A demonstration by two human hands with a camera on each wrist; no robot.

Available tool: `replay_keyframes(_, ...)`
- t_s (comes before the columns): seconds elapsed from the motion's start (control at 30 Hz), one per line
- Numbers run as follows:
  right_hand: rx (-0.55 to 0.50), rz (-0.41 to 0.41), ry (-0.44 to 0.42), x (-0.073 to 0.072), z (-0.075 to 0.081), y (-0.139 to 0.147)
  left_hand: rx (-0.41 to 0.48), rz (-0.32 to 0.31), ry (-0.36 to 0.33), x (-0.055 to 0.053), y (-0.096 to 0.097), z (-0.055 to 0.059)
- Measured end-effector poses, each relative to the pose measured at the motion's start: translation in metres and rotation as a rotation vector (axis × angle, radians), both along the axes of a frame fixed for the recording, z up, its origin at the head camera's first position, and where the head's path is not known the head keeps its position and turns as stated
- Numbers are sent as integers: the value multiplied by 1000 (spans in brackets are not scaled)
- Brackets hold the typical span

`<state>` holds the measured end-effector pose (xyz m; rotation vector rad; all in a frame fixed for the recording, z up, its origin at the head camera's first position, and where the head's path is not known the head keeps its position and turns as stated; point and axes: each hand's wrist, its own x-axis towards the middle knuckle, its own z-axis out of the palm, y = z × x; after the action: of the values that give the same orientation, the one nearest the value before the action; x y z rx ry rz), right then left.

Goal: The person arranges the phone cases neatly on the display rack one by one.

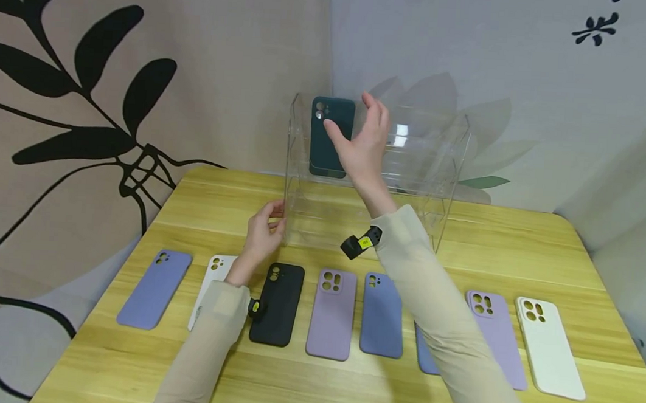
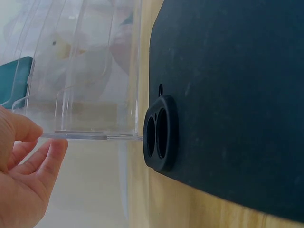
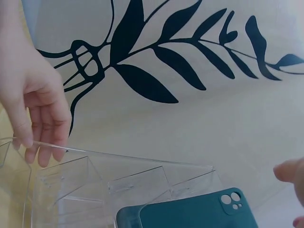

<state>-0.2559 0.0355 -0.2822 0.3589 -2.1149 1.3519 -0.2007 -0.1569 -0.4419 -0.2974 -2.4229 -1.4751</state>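
Note:
A clear acrylic display stand (image 1: 412,163) with stepped tiers stands at the back of the table. One dark teal phone case (image 1: 326,144) leans upright in its top tier, at the left end. My left hand (image 1: 263,232) pinches the edge of the stand's left side panel (image 2: 90,136) between thumb and fingers. Beside the teal case, my right hand (image 1: 367,140) is raised with thumb and fingers spread and nothing between them. The right wrist view shows a fingertip (image 3: 286,171) apart from the teal case (image 3: 199,213). Close under the left wrist lies a black phone case (image 1: 277,305).
Several more phone cases lie in a row along the front: a blue-violet one (image 1: 155,290) at far left, a lilac one (image 1: 331,314) mid-row, a white one (image 1: 551,347) at far right. My right sleeve (image 1: 433,298) covers part of the row. Walls rise close behind the stand.

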Motion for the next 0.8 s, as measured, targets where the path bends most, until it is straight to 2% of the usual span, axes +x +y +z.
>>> replay_keyframes(0.4, 36, 28, 64, 28, -9, 25, 10, -4, 7, 1, -1, -1)
replay_keyframes(0.8, 73, 25, 92, 47, -25, 55, 8, 1, 10, 1, 0, 0)
